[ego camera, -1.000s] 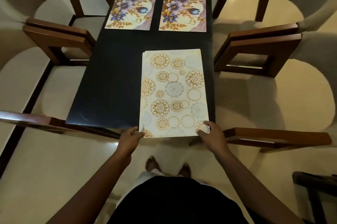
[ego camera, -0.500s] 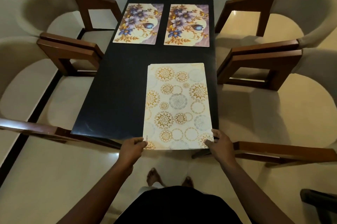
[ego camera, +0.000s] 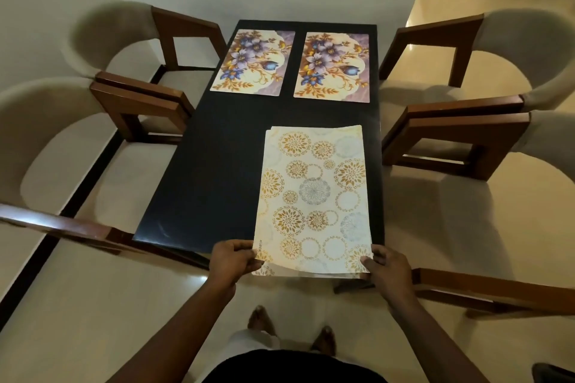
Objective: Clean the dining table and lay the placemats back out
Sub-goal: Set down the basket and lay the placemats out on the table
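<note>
The left hand (ego camera: 233, 261) and right hand (ego camera: 389, 267) are each pinching a near corner of the cream placemat (ego camera: 314, 195) (gold rosettes, possibly several sheets stacked). It is lying on the near right part of the black table (ego camera: 211, 180), overhanging the near edge. The left floral placemat (ego camera: 253, 63) and the right floral placemat (ego camera: 333, 66) are lying side by side at the far end.

On the table (ego camera: 199, 189), the far-left placemat (ego camera: 252, 63) lies beside the far-right placemat (ego camera: 333, 66). Nearer, on the right half, what seems a stack of placemats (ego camera: 314, 195) overhangs the near edge, its corners held by the left hand (ego camera: 231, 261) and right hand (ego camera: 389, 267). Chairs (ego camera: 140, 102) flank both long sides.
</note>
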A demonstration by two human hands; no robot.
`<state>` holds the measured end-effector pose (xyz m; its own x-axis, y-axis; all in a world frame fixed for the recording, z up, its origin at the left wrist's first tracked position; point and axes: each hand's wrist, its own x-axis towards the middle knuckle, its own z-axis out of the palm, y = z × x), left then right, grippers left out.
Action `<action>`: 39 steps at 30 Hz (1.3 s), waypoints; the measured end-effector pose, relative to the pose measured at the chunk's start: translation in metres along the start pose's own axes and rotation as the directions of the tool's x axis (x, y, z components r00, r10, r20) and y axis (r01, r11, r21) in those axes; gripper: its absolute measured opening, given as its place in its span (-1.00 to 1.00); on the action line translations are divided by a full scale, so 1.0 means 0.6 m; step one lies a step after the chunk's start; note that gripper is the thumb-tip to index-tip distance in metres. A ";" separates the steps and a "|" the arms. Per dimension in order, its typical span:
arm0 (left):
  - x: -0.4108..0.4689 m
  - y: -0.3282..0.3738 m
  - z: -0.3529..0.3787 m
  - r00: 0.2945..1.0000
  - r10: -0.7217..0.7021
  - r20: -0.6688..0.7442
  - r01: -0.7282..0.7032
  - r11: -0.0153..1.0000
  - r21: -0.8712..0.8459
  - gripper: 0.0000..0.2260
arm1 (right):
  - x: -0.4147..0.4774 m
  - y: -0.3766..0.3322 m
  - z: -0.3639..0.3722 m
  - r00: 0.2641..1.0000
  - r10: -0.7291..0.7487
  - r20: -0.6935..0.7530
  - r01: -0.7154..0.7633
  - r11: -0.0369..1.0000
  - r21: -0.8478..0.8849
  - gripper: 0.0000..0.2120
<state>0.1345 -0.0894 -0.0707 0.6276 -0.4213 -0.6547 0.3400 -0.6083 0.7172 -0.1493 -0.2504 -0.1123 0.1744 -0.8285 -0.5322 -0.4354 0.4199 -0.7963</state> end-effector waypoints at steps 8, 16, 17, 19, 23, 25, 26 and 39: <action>0.050 0.037 -0.127 0.992 0.087 -0.095 -0.089 0.996 -0.014 -0.86 | -0.010 -0.042 0.100 0.999 -0.037 -0.004 0.037 0.973 0.227 -0.63; 0.174 0.063 -0.296 0.979 0.092 -0.182 -0.106 0.992 -0.073 -0.85 | -0.004 -0.117 0.298 0.997 0.027 0.075 -0.052 0.929 0.367 -0.63; 0.193 0.066 -0.317 0.978 0.095 -0.187 -0.110 0.991 -0.072 -0.85 | -0.002 -0.124 0.323 0.996 0.042 0.082 -0.070 0.924 0.375 -0.62; 0.231 0.069 -0.353 0.977 0.089 -0.192 -0.104 0.992 -0.067 -0.84 | 0.003 -0.136 0.369 0.993 0.075 0.086 -0.103 0.916 0.389 -0.64; 0.282 0.067 -0.393 0.977 0.081 -0.197 -0.092 0.994 -0.050 -0.84 | 0.013 -0.146 0.431 0.985 0.132 0.107 -0.162 0.918 0.362 -0.54; 0.302 0.070 -0.406 0.980 0.059 -0.192 -0.070 0.996 -0.054 -0.83 | 0.015 -0.151 0.455 0.983 0.149 0.107 -0.178 0.919 0.353 -0.52; 0.310 0.071 -0.410 0.981 0.051 -0.188 -0.063 0.996 -0.056 -0.83 | 0.016 -0.153 0.463 0.982 0.156 0.110 -0.185 0.919 0.347 -0.51; 0.360 0.048 -0.430 0.989 -0.052 -0.137 0.035 0.992 -0.121 -0.94 | 0.029 -0.139 0.468 0.981 0.193 0.029 -0.195 0.955 0.223 -0.86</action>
<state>0.4605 -0.0245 -0.1297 0.6992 -0.2926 -0.6523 0.4444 -0.5368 0.7172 0.1381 -0.1959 -0.1358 0.1130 -0.7205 -0.6842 -0.2528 0.6451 -0.7211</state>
